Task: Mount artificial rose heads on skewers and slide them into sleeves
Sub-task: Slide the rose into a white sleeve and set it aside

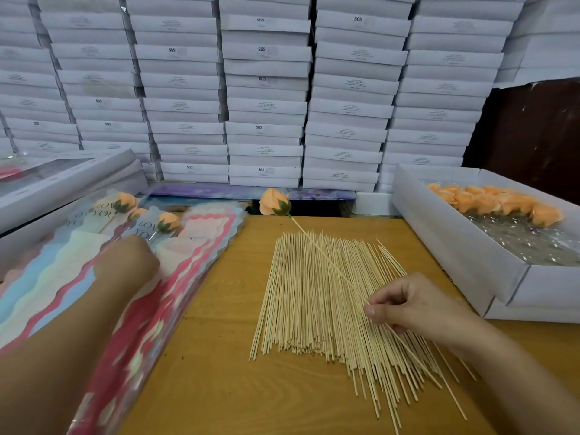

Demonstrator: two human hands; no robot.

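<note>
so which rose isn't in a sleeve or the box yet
The peach rose on the skewer pinched by the right hand, raised above the skewer pile.

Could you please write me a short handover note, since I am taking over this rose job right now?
Right hand pinches the skewer low down; a peach rose head is already mounted on its far tip, held above the loose skewer pile on the wooden table.
Left hand reaches over the stack of sleeves; its fingers are hidden, so its grip is unclear.
Done: sleeved roses lie at the stack's far end.
Left: sleeve the held rose, then mount the loose rose heads waiting in the white box on the right.
</note>
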